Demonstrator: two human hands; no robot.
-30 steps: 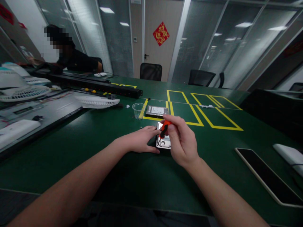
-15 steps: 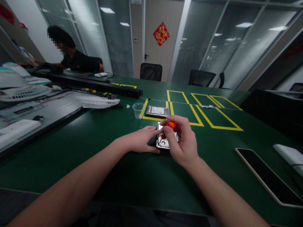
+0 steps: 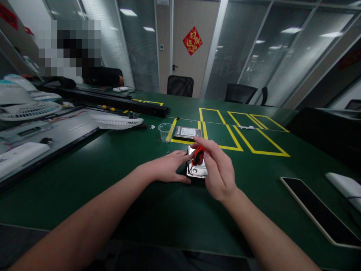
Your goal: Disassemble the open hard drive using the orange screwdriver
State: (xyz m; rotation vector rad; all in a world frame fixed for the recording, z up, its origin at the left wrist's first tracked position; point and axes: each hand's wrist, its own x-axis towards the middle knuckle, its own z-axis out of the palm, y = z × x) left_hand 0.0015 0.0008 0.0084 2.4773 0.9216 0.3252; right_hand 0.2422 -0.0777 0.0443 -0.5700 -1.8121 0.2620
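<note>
A silvery hard drive (image 3: 199, 173) lies on the green table in front of me, partly covered by both hands. My left hand (image 3: 168, 168) grips its left side, fingers along the far part and thumb near the close edge. In my right hand (image 3: 221, 171) is a screwdriver (image 3: 199, 154) with an orange and black handle, held tilted over the drive. Its thin shaft runs down to the drive's left side; the tip is too small to make out. Just beyond, a second hard drive (image 3: 187, 132) with a white label lies flat beside a clear plastic cup (image 3: 166, 132).
Yellow tape rectangles (image 3: 270, 153) mark the table. A phone (image 3: 318, 210) and a white device (image 3: 345, 186) lie at right. Fan parts (image 3: 117, 121), a flat panel (image 3: 64, 126) and a long black bar (image 3: 124, 103) occupy the left. Another person (image 3: 104, 77) sits at far left.
My right hand's grip on the screwdriver has shifted, with the forefinger now extended along the top and the handle a little further left. My left hand and the hard drive have stayed put.
</note>
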